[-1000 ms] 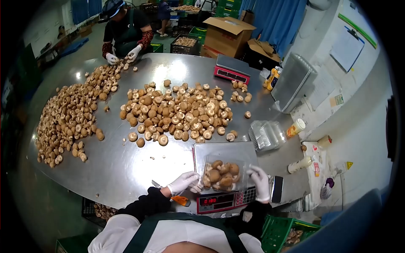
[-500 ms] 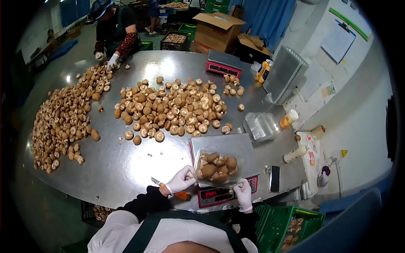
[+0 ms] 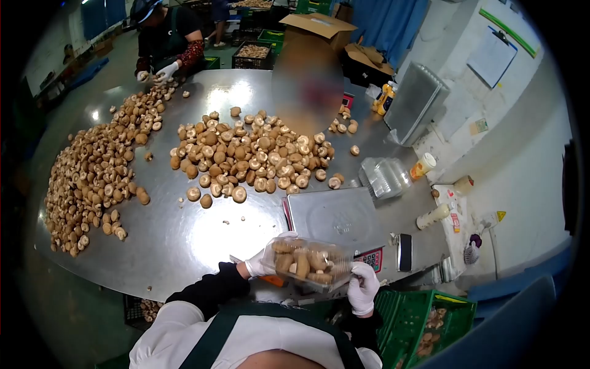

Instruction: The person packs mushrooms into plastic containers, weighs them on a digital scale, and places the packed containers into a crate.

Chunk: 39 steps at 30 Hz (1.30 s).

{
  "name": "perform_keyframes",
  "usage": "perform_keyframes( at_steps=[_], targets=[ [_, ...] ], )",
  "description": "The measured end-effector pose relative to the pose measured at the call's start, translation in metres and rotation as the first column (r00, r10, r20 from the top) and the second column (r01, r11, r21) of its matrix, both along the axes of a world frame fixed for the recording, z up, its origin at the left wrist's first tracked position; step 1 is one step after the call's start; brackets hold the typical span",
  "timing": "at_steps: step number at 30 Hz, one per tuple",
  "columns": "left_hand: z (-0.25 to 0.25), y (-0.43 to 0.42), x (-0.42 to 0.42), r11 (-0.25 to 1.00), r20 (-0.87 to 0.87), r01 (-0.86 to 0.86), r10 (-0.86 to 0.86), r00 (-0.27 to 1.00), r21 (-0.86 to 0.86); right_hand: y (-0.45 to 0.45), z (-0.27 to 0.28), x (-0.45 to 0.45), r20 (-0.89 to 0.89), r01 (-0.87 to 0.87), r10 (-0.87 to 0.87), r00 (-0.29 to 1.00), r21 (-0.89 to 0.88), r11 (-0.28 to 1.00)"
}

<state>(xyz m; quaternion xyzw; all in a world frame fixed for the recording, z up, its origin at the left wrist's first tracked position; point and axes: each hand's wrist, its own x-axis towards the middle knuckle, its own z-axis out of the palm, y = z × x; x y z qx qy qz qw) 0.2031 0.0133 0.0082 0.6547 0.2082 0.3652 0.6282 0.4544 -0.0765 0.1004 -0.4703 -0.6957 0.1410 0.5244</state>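
On my feed, a clear box (image 3: 343, 264) of mushrooms (image 3: 318, 259) hangs over the near edge of the weighing scale (image 3: 337, 218), covering its display. The left hand (image 3: 261, 264) grasps the box's left end and the right hand (image 3: 363, 289) pinches the right edge, probably so the load stays balanced. An orange-handled knife (image 3: 272, 280) lies left of the scale, I'd guess for easy reach. Beyond the scale to the right sit nested clear boxes (image 3: 384, 177), likely handy spares; beyond it to the left spreads a loose pile (image 3: 252, 154), within reach, I judge. Farthest from the scale, I see a co-worker's gloved hands (image 3: 167, 71) at a larger heap (image 3: 101, 178). Half a second ago the box was over the scale's plate, red digits visible; now it's nearer the body.
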Motion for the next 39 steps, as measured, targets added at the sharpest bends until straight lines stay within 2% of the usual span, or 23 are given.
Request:
perform_keyframes(
  at_steps=[1,3,5,7,9,11,13,15,16,17,18,19,20,21,23,24,25,27,29,31,33,38,39],
  targets=[
    [0.006,-0.001,0.003,0.994,-0.025,0.051,-0.054,0.998,-0.099,-0.001,0.004,-0.001,0.004,0.013,-0.013,1.000,-0.003,1.000],
    [0.019,-0.008,0.007,0.994,-0.093,0.097,-0.093,0.991,0.045,-0.004,0.009,-0.001,0.027,0.168,-0.167,0.986,-0.049,0.985],
    [0.029,-0.018,0.012,0.997,0.182,-0.023,0.037,0.983,-0.076,-0.005,-0.003,0.006,-0.102,0.177,-0.192,0.976,-0.137,0.975],
    [0.037,-0.019,0.015,0.999,0.201,-0.042,0.042,0.979,-0.003,-0.001,-0.014,0.009,-0.255,0.072,-0.080,0.964,-0.038,0.997],
    [0.043,-0.009,0.012,0.732,0.136,-0.252,0.216,0.967,0.633,-0.003,-0.010,0.010,-0.206,0.102,-0.102,0.973,-0.007,0.995],
    [0.039,-0.006,0.013,0.612,0.089,-0.191,0.193,0.977,0.767,-0.005,-0.005,0.009,-0.182,0.147,-0.141,0.973,0.020,0.989],
    [0.044,-0.007,0.019,0.701,0.079,-0.149,0.132,0.988,0.697,-0.016,-0.017,0.016,-0.419,0.057,-0.115,0.901,-0.147,0.987],
    [0.053,-0.018,0.031,0.949,0.099,-0.084,0.056,0.994,0.303,-0.029,-0.023,0.024,-0.710,-0.042,-0.197,0.676,-0.304,0.952],
    [0.019,-0.024,0.057,0.989,0.428,0.032,-0.090,0.899,0.142,-0.034,-0.001,0.017,-0.775,-0.176,-0.089,0.626,-0.252,0.952],
    [-0.016,-0.029,0.083,0.973,0.711,0.226,-0.197,0.675,0.054,-0.040,0.020,0.008,-0.825,-0.288,0.008,0.565,-0.189,0.939],
    [0.032,-0.051,0.078,0.951,0.466,0.229,-0.109,0.878,-0.209,-0.049,-0.016,0.022,-0.719,-0.367,0.076,0.691,-0.258,0.894],
    [0.042,-0.057,0.082,0.910,0.279,0.258,-0.169,0.945,-0.323,-0.057,-0.053,0.037,-0.599,-0.418,0.140,0.788,-0.353,0.837],
    [0.053,-0.064,0.086,0.859,0.092,0.274,-0.260,0.961,-0.433,-0.064,-0.033,0.020,-0.719,-0.362,-0.004,0.695,-0.355,0.862],
    [0.061,-0.064,0.094,0.875,0.061,0.361,-0.361,0.930,-0.324,-0.066,-0.012,0.006,-0.818,-0.315,-0.120,0.562,-0.346,0.884],
    [0.084,-0.063,0.109,0.852,0.016,0.520,-0.520,0.854,-0.053,-0.073,-0.019,0.033,-0.953,-0.250,-0.054,0.297,-0.132,0.959],
    [0.083,-0.063,0.116,0.829,-0.025,0.558,-0.559,0.829,-0.026,-0.086,-0.015,0.050,-0.973,-0.180,-0.089,0.211,-0.128,0.975],
    [0.078,-0.064,0.118,0.809,-0.071,0.588,-0.587,0.806,-0.006,-0.103,-0.008,0.073,-0.944,-0.044,-0.315,0.097,-0.320,0.946],
    [0.070,-0.060,0.129,0.851,-0.102,0.516,-0.507,0.856,0.101,-0.140,0.002,0.135,-0.975,0.092,-0.217,0.055,-0.212,0.973],
    [0.061,-0.055,0.132,0.908,-0.131,0.406,-0.418,0.899,-0.106,-0.189,0.018,0.185,-0.955,0.447,-0.293,0.039,-0.245,0.860],
    [0.049,-0.047,0.131,0.938,-0.087,0.305,-0.322,0.943,-0.162,-0.247,0.014,0.239,-0.924,0.598,-0.367,0.112,-0.232,0.767],
    [0.039,-0.036,0.133,0.959,-0.053,0.223,-0.235,0.970,-0.173,-0.309,-0.012,0.292,-0.826,0.860,-0.555,-0.099,-0.352,0.370],
    [0.049,-0.023,0.133,0.955,-0.181,0.081,-0.137,0.974,-0.284,-0.443,-0.116,0.379,-0.564,0.762,-0.537,-0.627,-0.587,-0.274],
    [0.053,-0.022,0.135,0.953,-0.200,0.058,-0.122,0.972,-0.296,-0.449,-0.124,0.378,-0.531,0.752,-0.575,-0.622,-0.609,-0.252]
  ],
)
